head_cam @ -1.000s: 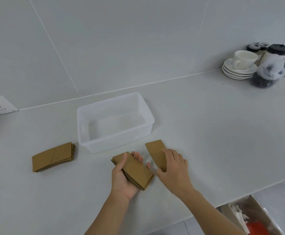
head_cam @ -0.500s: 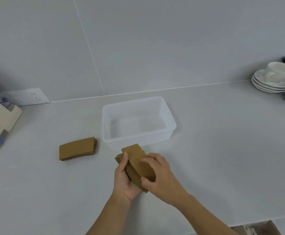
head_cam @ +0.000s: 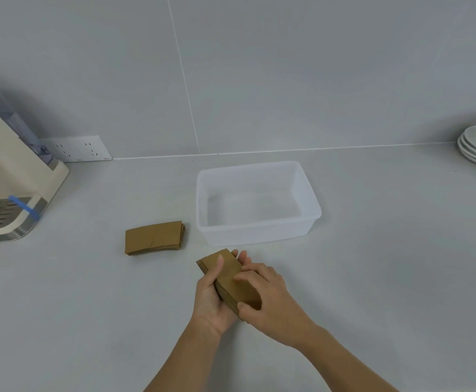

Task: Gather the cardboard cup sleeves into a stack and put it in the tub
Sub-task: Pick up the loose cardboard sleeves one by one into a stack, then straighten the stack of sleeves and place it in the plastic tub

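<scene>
Cardboard sleeve stack gripped by both hands: left beneath, right atop.

A loose brown cardboard cup sleeve that lay flat on the pale grey counter a second ago, under the right hand, now sits on top of the brown stack of flattened sleeves cupped in the left hand. The right hand has moved across from the counter and presses its fingers and thumb against the stack's near and right edges, where half a second ago it was only laying the sleeve down. The stack now looks squarer, its top sleeve lined up with those beneath it.
</scene>
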`<state>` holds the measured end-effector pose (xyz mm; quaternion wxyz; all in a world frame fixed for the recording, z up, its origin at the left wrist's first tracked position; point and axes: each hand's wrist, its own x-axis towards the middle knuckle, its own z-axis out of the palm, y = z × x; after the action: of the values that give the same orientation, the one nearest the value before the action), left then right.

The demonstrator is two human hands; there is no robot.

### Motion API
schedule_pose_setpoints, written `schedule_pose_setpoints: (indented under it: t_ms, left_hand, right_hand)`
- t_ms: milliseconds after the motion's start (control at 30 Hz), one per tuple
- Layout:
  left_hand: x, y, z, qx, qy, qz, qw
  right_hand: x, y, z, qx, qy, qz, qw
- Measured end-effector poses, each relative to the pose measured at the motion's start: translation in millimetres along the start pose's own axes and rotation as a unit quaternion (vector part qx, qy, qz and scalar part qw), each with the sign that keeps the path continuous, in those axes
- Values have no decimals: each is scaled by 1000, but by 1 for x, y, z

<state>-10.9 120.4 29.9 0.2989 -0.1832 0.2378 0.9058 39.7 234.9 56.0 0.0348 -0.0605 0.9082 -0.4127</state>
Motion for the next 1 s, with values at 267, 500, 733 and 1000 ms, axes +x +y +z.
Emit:
schedule_pose_setpoints:
  t_ms: [267, 500, 733, 1000]
  left_hand:
    - [-7, 9, -2, 22, 4, -30, 999]
    - [-14, 27, -7, 164, 14, -88, 982]
    - [-28, 36, -2, 269, -111, -181, 939]
    - [-34, 40, -2, 346, -220, -255, 876]
  right_hand:
    - [5, 0, -4, -15, -44, -7, 999]
    - [16, -4, -25, 67, -5, 23, 997]
    - [32, -19, -48, 76, -52, 11, 996]
    - [33, -31, -51, 154, -166, 43, 973]
